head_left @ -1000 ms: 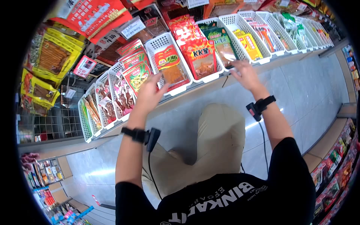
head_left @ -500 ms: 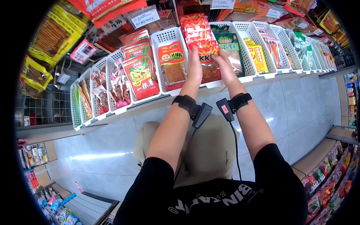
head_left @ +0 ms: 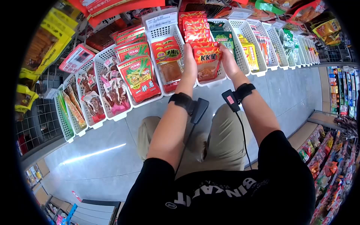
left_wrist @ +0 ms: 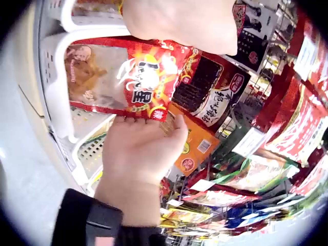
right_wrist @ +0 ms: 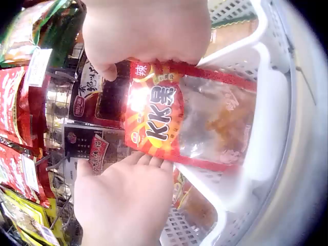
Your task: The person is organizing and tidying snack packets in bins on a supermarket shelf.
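Observation:
A red snack packet [head_left: 207, 62] marked "KK" stands at the front of a row of red packets in a white perforated basket. My left hand [head_left: 190, 63] is along its left edge and my right hand [head_left: 230, 62] along its right edge. In the left wrist view, the right hand's fingers [left_wrist: 134, 123] reach the packet's side, their tips hidden, with the thumb held away. In the right wrist view, the left hand [right_wrist: 125, 192] meets the opposite side palm up, thumb also apart. The packet's clear window [right_wrist: 218, 120] shows orange-brown food.
Red-and-green packets [head_left: 139, 78] and "大辣片" packets [head_left: 168, 63] fill baskets on the left. Green packets [head_left: 224, 40] and yellow packets [head_left: 250, 56] stand in baskets on the right. Hanging bags and price tags [head_left: 77, 59] crowd the rack behind. Grey floor [head_left: 285, 90] lies below the shelf.
My hands were apart over neighbouring baskets, then came together at the KK packets. Since then they have settled along the packet's sides, showing more of its front. The head view has shifted.

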The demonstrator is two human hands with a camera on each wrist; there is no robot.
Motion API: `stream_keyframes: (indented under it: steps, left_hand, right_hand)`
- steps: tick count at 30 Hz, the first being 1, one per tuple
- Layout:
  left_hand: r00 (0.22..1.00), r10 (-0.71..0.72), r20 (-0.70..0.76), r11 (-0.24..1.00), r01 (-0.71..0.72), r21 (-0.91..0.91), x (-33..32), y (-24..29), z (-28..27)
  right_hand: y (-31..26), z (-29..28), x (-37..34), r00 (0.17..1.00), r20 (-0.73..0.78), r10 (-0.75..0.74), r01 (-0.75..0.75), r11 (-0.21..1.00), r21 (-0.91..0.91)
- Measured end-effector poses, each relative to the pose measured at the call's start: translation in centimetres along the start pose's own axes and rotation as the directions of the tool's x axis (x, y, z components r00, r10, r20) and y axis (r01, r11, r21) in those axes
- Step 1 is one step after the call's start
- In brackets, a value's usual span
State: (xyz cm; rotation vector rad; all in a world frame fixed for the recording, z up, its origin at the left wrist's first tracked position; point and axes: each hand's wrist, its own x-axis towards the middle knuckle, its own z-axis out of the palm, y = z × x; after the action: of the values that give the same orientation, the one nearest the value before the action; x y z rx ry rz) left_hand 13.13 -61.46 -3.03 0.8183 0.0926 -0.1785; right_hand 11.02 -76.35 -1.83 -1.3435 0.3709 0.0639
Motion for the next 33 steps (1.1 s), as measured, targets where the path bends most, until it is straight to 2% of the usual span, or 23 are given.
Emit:
stream_keyframes:
  steps: [1,3,4,6,7,8,10,11,13,15,18,21,23,25,27,28,29,31,32,33]
  left_hand:
    - [0.997,-0.057,-0.060,0.998,0.057,0.004,-1.3,2.9,2.0]
    - [0.996,0.084,-0.004,0.994,-0.084,0.067,-0.4,3.4,2.1]
    - [0.997,0.010,0.078,0.985,-0.023,0.171,-0.6,4.2,2.1]
    - [0.997,0.024,0.074,0.982,-0.037,0.186,-0.4,4.0,2.4]
    - [0.995,0.068,0.077,0.982,-0.080,0.171,-0.1,3.6,2.6]
    - [0.983,0.155,0.098,0.957,-0.174,0.231,0.1,3.4,2.5]
    - [0.988,0.147,0.051,0.961,-0.155,0.230,0.9,2.9,2.2]
    - [0.992,0.122,0.013,0.968,-0.122,0.219,1.2,2.8,2.3]
    - [0.992,0.128,0.010,0.964,-0.127,0.233,1.6,2.4,2.7]
    - [0.994,0.110,-0.001,0.955,-0.105,0.276,2.2,1.4,2.1]
    - [0.990,0.138,0.014,0.932,-0.135,0.338,1.9,0.6,1.9]
    - [0.986,0.165,0.027,0.915,-0.163,0.369,0.4,1.0,2.4]
    - [0.991,0.117,0.067,0.897,-0.134,0.422,-0.4,1.5,2.5]
    - [0.993,0.114,0.027,0.891,-0.114,0.439,-0.3,2.0,2.8]
    - [1.000,-0.009,0.006,0.772,0.003,0.636,-0.7,2.6,3.0]
    - [0.999,0.023,0.046,0.714,-0.049,0.698,-0.4,2.6,2.5]
    - [0.998,0.028,0.050,0.716,-0.055,0.696,-0.3,2.6,2.4]
    - [0.999,0.046,-0.002,0.850,-0.038,0.526,0.0,2.8,2.6]
    - [0.990,0.136,-0.047,0.867,-0.096,0.489,0.8,2.5,2.2]
    - [0.988,0.152,-0.042,0.869,-0.113,0.482,1.7,2.4,2.1]
  right_hand:
    - [-0.4,-0.1,0.8,1.000,0.004,0.007,-0.007,1.000,-0.001]
    - [0.3,-0.2,1.6,1.000,0.006,-0.018,0.018,0.999,-0.035]
    - [-3.4,3.4,-1.9,0.999,0.008,0.035,-0.036,0.991,0.128]
    - [-2.7,3.5,-1.0,0.996,0.073,-0.048,0.033,0.981,0.191]
    - [-2.2,3.5,-0.1,0.992,0.087,-0.094,0.073,0.973,0.219]
    - [-1.9,3.2,0.8,0.990,0.107,-0.097,0.071,0.972,0.222]
    - [-1.9,2.9,2.1,0.975,0.123,-0.186,0.166,0.973,0.160]
    - [-2.1,2.5,2.2,0.973,0.134,-0.188,0.165,0.972,0.167]
    - [-3.7,2.4,1.4,0.965,0.252,-0.067,0.004,0.970,0.242]
    - [-2.6,2.1,2.5,0.970,0.231,-0.074,0.012,0.967,0.256]
    - [-0.3,1.3,4.2,0.934,0.299,-0.194,0.124,0.963,0.239]
    - [-0.1,0.9,3.5,0.944,0.241,-0.227,0.171,0.957,0.232]
    - [-0.3,0.6,2.7,0.949,0.233,-0.211,0.152,0.957,0.248]
    - [-0.6,0.3,2.6,0.951,0.213,-0.224,0.202,0.972,0.124]
    - [-1.7,0.1,2.1,0.937,0.249,-0.245,0.234,0.969,0.074]
    - [-2.6,0.1,1.6,0.939,0.255,-0.229,0.240,0.971,-0.011]
    - [-3.1,0.1,1.3,0.942,0.260,-0.211,0.243,0.965,-0.098]
    - [-3.4,0.0,1.9,0.953,0.236,-0.189,0.219,0.970,-0.109]
    - [-3.4,0.1,2.7,0.956,0.191,-0.224,0.227,0.974,0.006]
    - [-3.6,0.2,3.2,0.956,0.145,-0.254,0.238,0.964,0.121]
